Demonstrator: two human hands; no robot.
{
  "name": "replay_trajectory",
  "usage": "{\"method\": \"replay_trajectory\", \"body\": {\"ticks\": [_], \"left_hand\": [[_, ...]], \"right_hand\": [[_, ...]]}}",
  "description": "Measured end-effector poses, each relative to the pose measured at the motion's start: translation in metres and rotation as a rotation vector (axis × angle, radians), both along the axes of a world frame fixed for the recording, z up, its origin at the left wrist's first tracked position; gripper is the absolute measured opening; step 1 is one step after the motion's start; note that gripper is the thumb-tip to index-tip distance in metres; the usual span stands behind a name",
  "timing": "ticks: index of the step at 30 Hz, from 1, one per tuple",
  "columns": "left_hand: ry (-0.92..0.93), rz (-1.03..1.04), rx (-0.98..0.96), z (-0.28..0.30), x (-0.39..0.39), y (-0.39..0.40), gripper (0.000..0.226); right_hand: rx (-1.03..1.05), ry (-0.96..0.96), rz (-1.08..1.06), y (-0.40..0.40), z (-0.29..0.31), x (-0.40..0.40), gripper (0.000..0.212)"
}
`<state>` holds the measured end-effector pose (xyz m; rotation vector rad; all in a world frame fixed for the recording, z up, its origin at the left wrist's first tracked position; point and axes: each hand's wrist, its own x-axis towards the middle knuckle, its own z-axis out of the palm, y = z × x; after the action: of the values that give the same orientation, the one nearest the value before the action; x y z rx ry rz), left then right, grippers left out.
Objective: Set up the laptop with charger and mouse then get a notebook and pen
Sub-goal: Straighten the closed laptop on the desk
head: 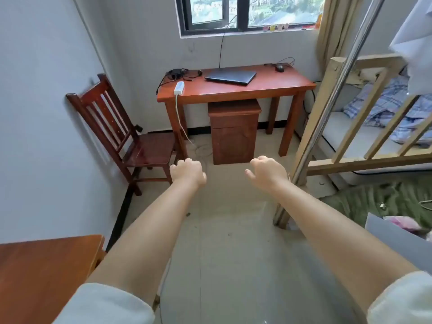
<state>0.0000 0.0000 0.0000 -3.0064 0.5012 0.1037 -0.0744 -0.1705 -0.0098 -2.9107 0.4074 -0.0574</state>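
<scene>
A wooden bunk bed frame (pixel 364 113) fills the right side of the room, with a checked blanket (pixel 392 108) heaped on its mattress. Against the far wall under the window (pixel 247 12) stands a reddish tabletop (pixel 268 86), and beneath it a small brown cabinet (pixel 233 132). A dark wooden chair (pixel 131 136) sits to the left of it, its back to the side wall.

The person's two bare arms reach forward over the floor, well short of the tabletop. The left hand (pixel 188 172) has its fingers curled loosely inward, holding nothing. The right hand (pixel 266 170) is also empty, fingers bent down with the thumb standing apart.

On the tabletop the laptop (pixel 230 77) lies closed near the middle. The charger (pixel 180 73), a black brick amid tangled cable, lies at the back left corner. A white power strip (pixel 179 87) rests near the left front edge, its cord trailing to the floor. The mouse (pixel 279 68) sits at the back right, well apart from the laptop, with its cable looped behind it.
</scene>
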Motion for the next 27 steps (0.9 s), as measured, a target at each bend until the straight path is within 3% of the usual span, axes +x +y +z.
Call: {"method": "replay_trajectory", "body": {"ticks": [13,27], "left_hand": [[-0.059,-0.061,-0.047,0.021,0.323,-0.192,0.038],[0.014,-0.034,0.006,-0.009,0.695,-0.322,0.034]], "right_hand": [[-0.006,-0.142,-0.042,-0.21,0.014,0.332,0.038],[0.003,-0.071,-0.077,-0.352,-0.018,0.687,0.037]]}}
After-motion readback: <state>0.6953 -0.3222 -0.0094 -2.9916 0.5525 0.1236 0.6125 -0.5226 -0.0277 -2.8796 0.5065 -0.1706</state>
